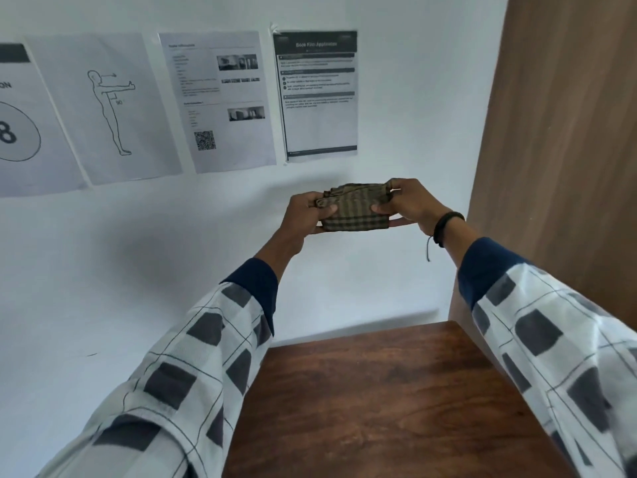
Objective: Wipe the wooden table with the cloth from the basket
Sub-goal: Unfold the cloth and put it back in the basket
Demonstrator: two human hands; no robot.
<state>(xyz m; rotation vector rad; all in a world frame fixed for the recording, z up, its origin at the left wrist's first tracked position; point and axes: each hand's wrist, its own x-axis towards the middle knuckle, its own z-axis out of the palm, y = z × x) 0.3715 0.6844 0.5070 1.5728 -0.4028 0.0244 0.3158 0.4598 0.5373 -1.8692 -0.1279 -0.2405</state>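
Cloth (355, 211) ends hidden by left hand (305, 213), right hand (412, 201).

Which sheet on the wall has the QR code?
The third sheet from the left, just left of the dark-headed form. The QR code sits low on it; no other sheet has one.

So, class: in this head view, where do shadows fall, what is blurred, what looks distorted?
Head view: soft even light; faint shadows on the wall above the cloth and behind the wooden table; posters blurred, tilted by the wide-angle lens; sleeves stretched.
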